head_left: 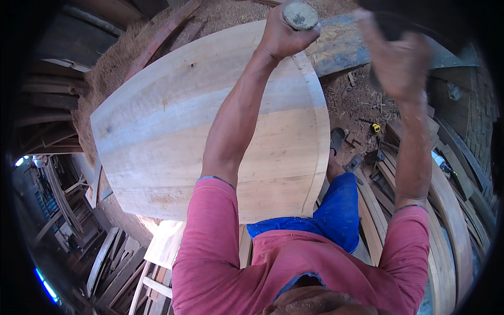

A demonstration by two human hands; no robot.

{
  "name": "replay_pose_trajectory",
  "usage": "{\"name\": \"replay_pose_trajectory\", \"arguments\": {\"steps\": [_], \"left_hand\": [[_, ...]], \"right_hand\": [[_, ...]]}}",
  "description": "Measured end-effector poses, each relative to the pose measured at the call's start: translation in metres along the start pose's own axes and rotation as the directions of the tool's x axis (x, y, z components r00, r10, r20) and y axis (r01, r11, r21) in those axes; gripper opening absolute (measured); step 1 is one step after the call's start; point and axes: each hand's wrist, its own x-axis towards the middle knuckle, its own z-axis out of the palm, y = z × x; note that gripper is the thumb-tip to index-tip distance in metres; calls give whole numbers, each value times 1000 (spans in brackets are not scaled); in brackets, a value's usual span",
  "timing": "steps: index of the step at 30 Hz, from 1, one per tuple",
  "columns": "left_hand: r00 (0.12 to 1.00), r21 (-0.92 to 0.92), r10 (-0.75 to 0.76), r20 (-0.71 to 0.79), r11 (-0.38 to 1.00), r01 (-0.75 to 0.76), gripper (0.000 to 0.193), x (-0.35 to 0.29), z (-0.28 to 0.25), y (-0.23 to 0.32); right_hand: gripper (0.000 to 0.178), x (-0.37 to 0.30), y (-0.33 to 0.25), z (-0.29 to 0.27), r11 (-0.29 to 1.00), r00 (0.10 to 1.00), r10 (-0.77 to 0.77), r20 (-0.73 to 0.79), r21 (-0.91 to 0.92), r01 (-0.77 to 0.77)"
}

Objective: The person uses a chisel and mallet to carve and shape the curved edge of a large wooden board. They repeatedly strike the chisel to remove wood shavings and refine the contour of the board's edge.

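My left hand [286, 37] is closed around an upright wooden tool handle [301, 16]; its round, speckled end faces up and whatever is below the fist is hidden. The fist sits over the far right part of a large pale wooden panel [210, 136] with curved edges. A thin line runs along the panel's right edge. Raised off to the right, my right hand [400, 65] is smeared by motion, with its fingers about a dark, blurred tool [391, 26] whose kind I cannot make out.
Beyond the panel's right end lies a worn, blue-stained beam [338, 44]. Long curved planks [446, 220] are stacked at the right, near a yellow tape measure [376, 127]. Sawdust [113, 79] heaps behind the panel, and scrap timber [113, 257] lies at the lower left.
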Motion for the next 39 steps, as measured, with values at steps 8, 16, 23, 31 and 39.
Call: {"name": "replay_pose_trajectory", "arguments": {"steps": [8,16,23,31,39], "left_hand": [[977,128,12,-214,992,16,28,1,15,2],[984,35,-73,-164,996,80,22,18,12,-13],[986,60,-75,-147,995,85,20,11,11,-8],[1000,122,-30,-4,992,30,21,-9,24,13],[960,131,61,-274,991,-25,27,-7,15,7]], "right_hand": [[30,-9,-37,-8,936,979,199,30,291,-199],[13,-38,-41,-44,646,932,358,-60,737,-201],[9,-37,-40,-78,651,951,179,-252,755,78],[21,-26,-9,-43,976,930,-85,-358,157,150],[29,-14,-34,-18,977,988,122,92,164,-136]]}}
